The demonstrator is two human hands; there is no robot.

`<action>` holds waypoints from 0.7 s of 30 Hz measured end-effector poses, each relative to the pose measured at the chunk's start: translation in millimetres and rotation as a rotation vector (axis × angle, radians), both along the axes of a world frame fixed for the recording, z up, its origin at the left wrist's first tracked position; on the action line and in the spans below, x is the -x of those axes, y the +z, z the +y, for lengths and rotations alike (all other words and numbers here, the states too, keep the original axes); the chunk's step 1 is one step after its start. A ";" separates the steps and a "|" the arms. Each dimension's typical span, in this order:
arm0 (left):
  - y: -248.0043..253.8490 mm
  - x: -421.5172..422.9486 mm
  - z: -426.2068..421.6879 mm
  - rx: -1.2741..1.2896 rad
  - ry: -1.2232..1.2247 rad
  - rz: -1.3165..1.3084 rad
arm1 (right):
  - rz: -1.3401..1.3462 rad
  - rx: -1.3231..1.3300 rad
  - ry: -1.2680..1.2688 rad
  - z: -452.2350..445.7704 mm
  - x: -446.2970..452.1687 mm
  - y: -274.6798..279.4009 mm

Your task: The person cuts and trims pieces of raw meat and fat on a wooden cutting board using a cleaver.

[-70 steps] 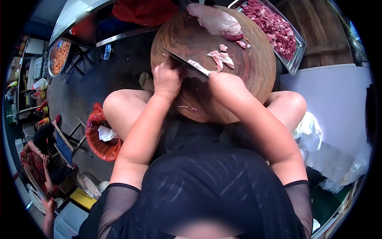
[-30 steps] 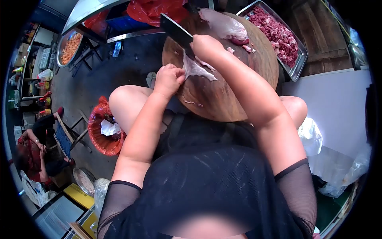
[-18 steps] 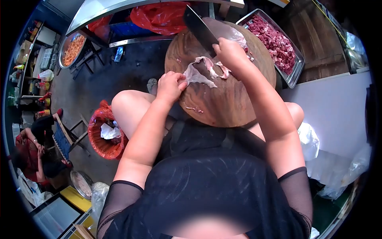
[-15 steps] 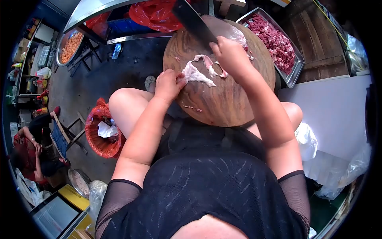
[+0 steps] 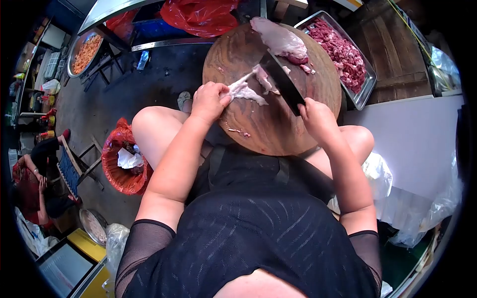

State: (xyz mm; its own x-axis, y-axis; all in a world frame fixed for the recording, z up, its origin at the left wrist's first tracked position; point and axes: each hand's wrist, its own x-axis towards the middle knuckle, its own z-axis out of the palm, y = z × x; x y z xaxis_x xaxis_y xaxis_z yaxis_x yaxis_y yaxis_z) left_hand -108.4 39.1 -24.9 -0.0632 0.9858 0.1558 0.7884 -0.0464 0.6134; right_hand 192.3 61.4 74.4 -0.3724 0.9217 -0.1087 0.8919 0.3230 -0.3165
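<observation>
A round wooden chopping block (image 5: 268, 124) stands between my knees. My left hand (image 5: 210, 102) pinches the left end of a pale, stretched meat strip (image 5: 244, 93) near the block's left edge. Closed round the handle of a dark cleaver (image 5: 282, 82), my right hand (image 5: 318, 117) is over the right part of the block. The blade points up and left, its far end at the strip's upper end and beside a pink scrap (image 5: 265, 79). A large pale piece of meat (image 5: 280, 39) lies at the block's far side. Small scraps (image 5: 239, 132) lie near the front left.
Right of the block is a metal tray of cut red meat (image 5: 361, 89), with a pale board (image 5: 412, 134) nearer. On the left are a red-lined bin (image 5: 124, 174), a bowl of orange pieces (image 5: 85, 55) and a folding chair (image 5: 74, 171). Another person (image 5: 30, 184) sits at far left.
My right hand has come down and to the right, bringing the cleaver's blade low across the scraps. The large meat piece is uncovered. My left hand keeps its pinch while the strip is drawn tighter.
</observation>
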 end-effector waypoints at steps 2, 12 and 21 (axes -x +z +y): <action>-2.1 0.0 -1.4 0.003 0.005 -0.006 | 0.047 -0.035 -0.029 -5.8 3.4 -2.6; -5.0 4.8 -4.0 -0.016 -0.022 -0.023 | -0.070 -0.017 0.179 -11.3 11.4 3.6; 0.7 0.2 -0.3 0.047 0.009 -0.046 | -0.098 -0.016 0.132 -15.5 8.3 24.9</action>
State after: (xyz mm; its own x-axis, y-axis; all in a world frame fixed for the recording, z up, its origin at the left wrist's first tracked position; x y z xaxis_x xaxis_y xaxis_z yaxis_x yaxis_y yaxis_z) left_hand -108.7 38.8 -24.2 -0.0780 0.9913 0.1063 0.7593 -0.0101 0.6506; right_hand 184.0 45.9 99.3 -0.4789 0.8673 -0.1361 0.8676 0.4439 -0.2241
